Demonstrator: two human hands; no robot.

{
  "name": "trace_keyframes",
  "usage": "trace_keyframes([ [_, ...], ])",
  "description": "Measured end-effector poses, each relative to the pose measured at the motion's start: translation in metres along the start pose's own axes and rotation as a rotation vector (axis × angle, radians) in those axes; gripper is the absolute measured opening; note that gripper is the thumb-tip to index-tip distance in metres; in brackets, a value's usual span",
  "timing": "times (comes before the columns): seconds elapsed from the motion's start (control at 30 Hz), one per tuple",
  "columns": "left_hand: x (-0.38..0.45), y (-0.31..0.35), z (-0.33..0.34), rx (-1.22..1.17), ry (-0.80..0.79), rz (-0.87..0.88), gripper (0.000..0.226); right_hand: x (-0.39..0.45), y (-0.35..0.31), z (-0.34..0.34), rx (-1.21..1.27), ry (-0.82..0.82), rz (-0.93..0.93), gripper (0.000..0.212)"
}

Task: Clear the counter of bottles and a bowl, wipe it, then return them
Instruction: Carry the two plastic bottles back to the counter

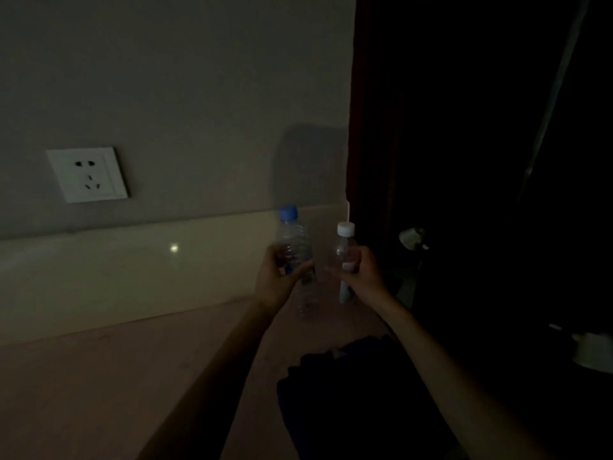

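Observation:
The scene is very dim. My left hand [277, 282] grips a clear ribbed plastic bottle with a blue cap [294, 237] around its middle. My right hand [363, 273] grips a slimmer clear bottle with a white cap [345, 242]. Both bottles stand upright, close together, over the far right end of the pale counter [116, 376]. Whether their bases touch the counter I cannot tell. A dark cloth [348, 386] lies on the counter near its right end, below my right forearm. No bowl can be made out for certain.
A white wall socket [88, 174] sits on the wall at left, above a pale glossy backsplash [132, 273]. To the right of the counter is a dark area with a small shiny object [413, 237] and a pale object [593, 351] at the right edge.

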State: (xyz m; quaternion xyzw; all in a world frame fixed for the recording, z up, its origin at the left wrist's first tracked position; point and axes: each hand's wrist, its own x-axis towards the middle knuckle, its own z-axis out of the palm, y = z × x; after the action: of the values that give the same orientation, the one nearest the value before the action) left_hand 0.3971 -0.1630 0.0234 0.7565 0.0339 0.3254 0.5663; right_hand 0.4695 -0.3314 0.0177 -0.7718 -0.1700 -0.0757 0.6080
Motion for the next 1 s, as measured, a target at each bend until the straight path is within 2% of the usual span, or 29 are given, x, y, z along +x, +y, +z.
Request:
trace_keyframes([
  [0.1, 0.005, -0.004, 0.012, 0.048, 0.064, 0.015, 0.051, 0.019, 0.009, 0.002, 0.046, -0.047, 0.015, 0.057],
  [0.2, 0.014, -0.006, 0.022, 0.148, 0.062, 0.091, 0.059, 0.033, 0.017, 0.006, 0.046, -0.093, -0.001, 0.059],
  [0.6, 0.015, -0.010, 0.039, 0.210, 0.120, 0.067, 0.062, 0.022, 0.031, 0.020, 0.073, 0.060, -0.113, 0.069],
  [0.8, 0.009, -0.016, 0.028, 0.286, 0.113, 0.012, 0.084, 0.012, 0.028, 0.006, 0.070, 0.066, -0.069, 0.083],
  [0.9, -0.001, -0.003, 0.022, 0.330, 0.081, 0.013, 0.086, -0.002, 0.022, -0.002, 0.010, 0.138, -0.099, 0.076],
  [1.0, -0.016, 0.008, 0.004, 0.378, 0.068, 0.026, 0.083, -0.023, 0.013, -0.005, -0.030, 0.123, -0.108, 0.053],
])
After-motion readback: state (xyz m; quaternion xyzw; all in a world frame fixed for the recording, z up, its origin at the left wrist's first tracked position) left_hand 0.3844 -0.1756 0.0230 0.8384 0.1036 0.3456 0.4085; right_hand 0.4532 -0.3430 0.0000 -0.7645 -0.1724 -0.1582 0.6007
